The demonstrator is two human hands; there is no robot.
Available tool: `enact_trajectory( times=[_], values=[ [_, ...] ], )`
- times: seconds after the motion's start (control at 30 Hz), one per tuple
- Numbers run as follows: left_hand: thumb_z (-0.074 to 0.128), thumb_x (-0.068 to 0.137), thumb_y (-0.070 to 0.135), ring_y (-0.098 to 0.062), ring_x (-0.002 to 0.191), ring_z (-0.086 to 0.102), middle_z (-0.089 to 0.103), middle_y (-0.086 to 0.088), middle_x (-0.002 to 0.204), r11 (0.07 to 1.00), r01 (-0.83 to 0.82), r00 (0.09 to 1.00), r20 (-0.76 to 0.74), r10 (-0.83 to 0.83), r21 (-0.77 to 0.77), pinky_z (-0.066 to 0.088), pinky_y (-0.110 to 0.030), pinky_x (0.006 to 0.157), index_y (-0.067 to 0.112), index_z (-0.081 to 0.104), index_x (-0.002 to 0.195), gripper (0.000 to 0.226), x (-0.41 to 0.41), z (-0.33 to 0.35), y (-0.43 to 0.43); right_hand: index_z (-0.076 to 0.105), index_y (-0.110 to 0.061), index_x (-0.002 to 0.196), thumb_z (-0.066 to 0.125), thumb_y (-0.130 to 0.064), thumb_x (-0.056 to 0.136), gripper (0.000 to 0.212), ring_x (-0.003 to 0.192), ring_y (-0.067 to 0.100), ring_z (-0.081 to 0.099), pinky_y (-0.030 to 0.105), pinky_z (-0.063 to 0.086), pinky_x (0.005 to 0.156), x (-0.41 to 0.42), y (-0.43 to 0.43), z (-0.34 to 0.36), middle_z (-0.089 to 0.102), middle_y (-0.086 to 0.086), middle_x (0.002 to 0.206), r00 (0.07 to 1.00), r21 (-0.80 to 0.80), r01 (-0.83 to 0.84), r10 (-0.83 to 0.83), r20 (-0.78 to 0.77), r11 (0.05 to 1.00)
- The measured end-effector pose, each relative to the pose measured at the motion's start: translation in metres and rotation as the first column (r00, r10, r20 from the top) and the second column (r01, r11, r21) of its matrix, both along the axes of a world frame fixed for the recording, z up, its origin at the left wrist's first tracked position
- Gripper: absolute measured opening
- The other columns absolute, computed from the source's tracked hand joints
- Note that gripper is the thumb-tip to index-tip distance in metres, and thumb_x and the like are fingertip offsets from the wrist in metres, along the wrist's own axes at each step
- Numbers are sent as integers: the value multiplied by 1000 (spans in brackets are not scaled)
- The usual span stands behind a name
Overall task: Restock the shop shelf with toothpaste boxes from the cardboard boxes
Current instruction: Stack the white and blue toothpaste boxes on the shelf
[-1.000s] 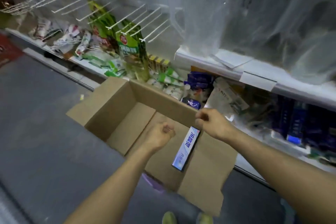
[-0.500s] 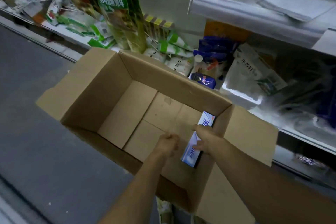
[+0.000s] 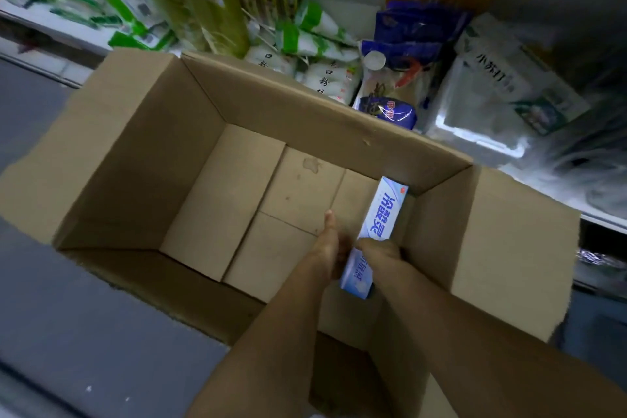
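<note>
An open cardboard box (image 3: 142, 159) stands on the floor in front of the bottom shelf, its flaps spread. One white and blue toothpaste box (image 3: 380, 220) lies inside against the right wall. My right hand (image 3: 380, 253) is wrapped over its near half. My left hand (image 3: 330, 244) reaches in beside it, fingers stretched along the box's left side, touching or nearly touching it. The rest of the cardboard box's bottom is bare.
The bottom shelf (image 3: 475, 142) behind the carton holds white and green bags (image 3: 315, 44), blue packets (image 3: 390, 108) and a pale plastic-wrapped pack (image 3: 502, 88). Grey floor (image 3: 68, 316) lies to the left.
My view has dropped closer over the carton. My right hand went from the carton's rim down onto the toothpaste box. My left hand opened from a fist and slid up beside the box.
</note>
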State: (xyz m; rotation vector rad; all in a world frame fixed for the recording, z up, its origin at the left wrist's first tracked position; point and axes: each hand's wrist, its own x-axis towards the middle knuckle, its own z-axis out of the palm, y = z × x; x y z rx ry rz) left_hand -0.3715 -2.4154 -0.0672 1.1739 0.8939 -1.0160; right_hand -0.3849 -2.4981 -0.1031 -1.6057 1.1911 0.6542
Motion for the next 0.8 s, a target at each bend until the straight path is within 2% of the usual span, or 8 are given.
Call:
enact_trajectory(
  times=[0.07, 0.13, 0.2, 0.27, 0.37, 0.53, 0.7, 0.8],
  values=[
    [10, 96, 67, -7, 20, 34, 47, -12, 33, 999, 25, 999, -36, -24, 33, 37, -10, 34, 18, 49, 35, 87, 1, -8, 4, 53, -5, 98, 67, -7, 85, 20, 61, 16, 52, 26, 42, 56, -6, 0, -1, 58, 15, 85, 1000, 31, -18, 18, 16, 999],
    [8, 92, 72, -8, 23, 38, 44, 4, 33, 996, 84, 994, -69, -81, 42, 30, -11, 37, 9, 61, 52, 92, 0, -17, 8, 54, -4, 100, 74, -5, 79, 29, 59, 15, 52, 24, 38, 47, -10, 1, 2, 58, 12, 79, 999, 35, -52, 52, 1, 998],
    [7, 87, 78, -11, 37, 47, 52, 1, 41, 981, 191, 976, -114, -187, 30, 36, -16, 46, -5, 68, 84, 103, 1, -14, 15, 58, -2, 102, 77, -6, 74, 34, 67, 23, 59, 26, 45, 52, -13, 1, 6, 64, 14, 90, 993, -2, -120, 120, -10, 993],
    [6, 81, 84, -18, 62, 59, 64, -5, 64, 973, 229, 967, -125, -222, 38, 47, -26, 60, 0, 67, 93, 104, -1, -15, 22, 61, -4, 99, 78, -11, 72, 32, 79, 28, 65, 33, 54, 64, -15, 0, 12, 68, 17, 99, 975, -48, -223, 223, -16, 974],
    [10, 70, 93, -24, 83, 65, 67, -12, 92, 980, 194, 969, -165, -186, 33, 53, -33, 72, 2, 63, 115, 115, -5, -7, 29, 61, -7, 105, 77, -21, 75, 36, 86, 26, 65, 30, 50, 66, -16, -2, 29, 67, 13, 102, 933, -42, -359, 359, -20, 932],
    [14, 76, 88, -17, 75, 63, 64, -9, 89, 991, 133, 983, -124, -132, 7, 53, -26, 57, 2, 61, 118, 107, -12, 8, 36, 60, -13, 107, 73, -41, 74, 46, 87, 24, 67, 36, 56, 80, -16, -6, 55, 68, 8, 103, 873, -84, -488, 488, -19, 869],
    [41, 82, 77, -17, 81, 67, 69, -8, 93, 994, 102, 995, 11, -101, -31, 56, -29, 65, 9, 65, 114, 78, -15, 40, 43, 62, -17, 105, 70, -50, 74, 46, 90, 22, 67, 29, 52, 73, -13, -16, 91, 67, 3, 104, 802, -150, -582, 595, 59, 799],
    [54, 86, 62, -21, 87, 68, 71, -9, 96, 996, 81, 990, 121, -76, -35, 57, -31, 69, 11, 66, 111, 58, -12, 80, 48, 65, -22, 105, 64, -63, 57, 63, 88, 19, 65, 25, 44, 65, -10, -21, 130, 68, -1, 102, 745, -215, -628, 657, 112, 748]
  ],
)
